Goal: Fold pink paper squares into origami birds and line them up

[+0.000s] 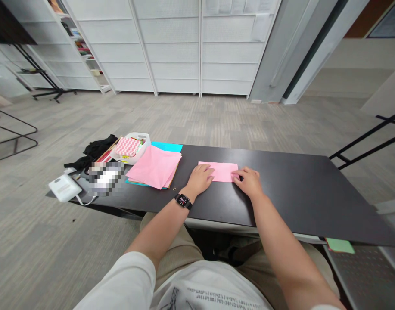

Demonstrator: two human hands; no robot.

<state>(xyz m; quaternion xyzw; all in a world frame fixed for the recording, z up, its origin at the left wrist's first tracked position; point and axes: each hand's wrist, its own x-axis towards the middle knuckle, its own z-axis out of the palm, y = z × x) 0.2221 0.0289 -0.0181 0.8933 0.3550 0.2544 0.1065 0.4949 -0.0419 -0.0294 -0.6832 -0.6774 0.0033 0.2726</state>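
Note:
A pink sheet of paper (222,172), folded into a long rectangle, lies on the dark table in front of me. My left hand (200,178), with a watch on its wrist, rests flat over the paper's left end, fingers stretched out. At the right end, my right hand (248,181) has its thumb and fingertips closed around the paper's edge. To the left of my hands is a stack of pink paper (157,165), with other coloured sheets showing beneath it.
A white basket (147,140) with a pink-and-white patterned item stands behind the stack. Black cloth (98,146), a blurred-out device (106,178) and a white box with a cable (64,188) sit at the table's left end. Something green (340,246) shows below the front edge at right.

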